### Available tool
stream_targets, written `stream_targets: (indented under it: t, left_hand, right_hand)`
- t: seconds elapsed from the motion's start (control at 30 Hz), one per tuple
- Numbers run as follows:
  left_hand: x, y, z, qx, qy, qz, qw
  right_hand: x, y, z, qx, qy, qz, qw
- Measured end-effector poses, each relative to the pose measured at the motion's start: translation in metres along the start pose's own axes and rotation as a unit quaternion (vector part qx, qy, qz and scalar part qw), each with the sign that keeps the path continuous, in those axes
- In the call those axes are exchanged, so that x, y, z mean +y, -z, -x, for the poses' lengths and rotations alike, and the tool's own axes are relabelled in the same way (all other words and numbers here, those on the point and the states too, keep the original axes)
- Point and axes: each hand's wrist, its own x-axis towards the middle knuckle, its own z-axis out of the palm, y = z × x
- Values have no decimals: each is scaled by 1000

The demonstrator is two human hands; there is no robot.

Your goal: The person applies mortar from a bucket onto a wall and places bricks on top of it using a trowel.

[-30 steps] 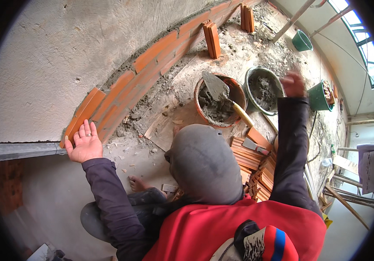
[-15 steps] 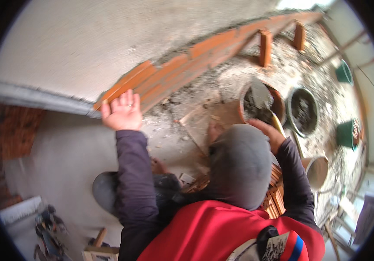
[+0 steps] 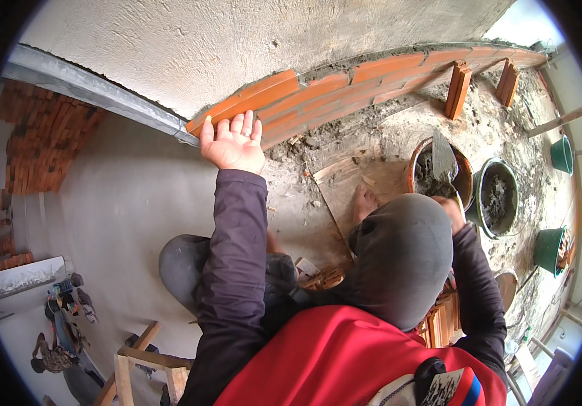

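My left hand (image 3: 233, 145) is palm up with its fingers stretched out, the fingertips against the lower edge of an orange hollow-clay brick (image 3: 257, 97). That brick lies at the left end of the top course of a low brick wall (image 3: 318, 101), beside a rough plastered surface. At the right, my right hand (image 3: 451, 211) is closed round the handle of a trowel (image 3: 444, 157), partly hidden by my grey-clad knee. The trowel's mortar-smeared blade points away from me over a bucket of grey mortar (image 3: 465, 177).
A dark bucket of mortar (image 3: 499, 203) stands right of the first. Two upright bricks (image 3: 458, 91) lean by the wall. Green buckets (image 3: 549, 250) are at far right. Stacked bricks (image 3: 47, 139) lie at far left; a wooden frame (image 3: 152, 356) stands lower left. More bricks (image 3: 440, 318) sit beside my knee.
The whole view has shifted, so everything sits further right. My right hand now covers most of the trowel's pale handle, which showed before. My left hand stays at the end brick.
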Motion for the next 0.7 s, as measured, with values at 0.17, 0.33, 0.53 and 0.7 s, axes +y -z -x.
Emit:
stream_targets:
  t: [0.17, 0.33, 0.53, 0.7]
  left_hand:
    - [4, 6, -3, -16, 17, -40, 999]
    - [8, 5, -5, -2, 35, -5, 999]
    - [2, -3, -1, 3, 28, -19, 999]
    - [1, -5, 5, 8, 22, -31, 999]
  right_hand:
    - [49, 33, 53, 248, -330, 268, 870]
    - [85, 14, 76, 69, -510, 207, 832]
    - [83, 2, 86, 87, -407, 196, 888]
    - [46, 10, 103, 229, -356, 141, 895]
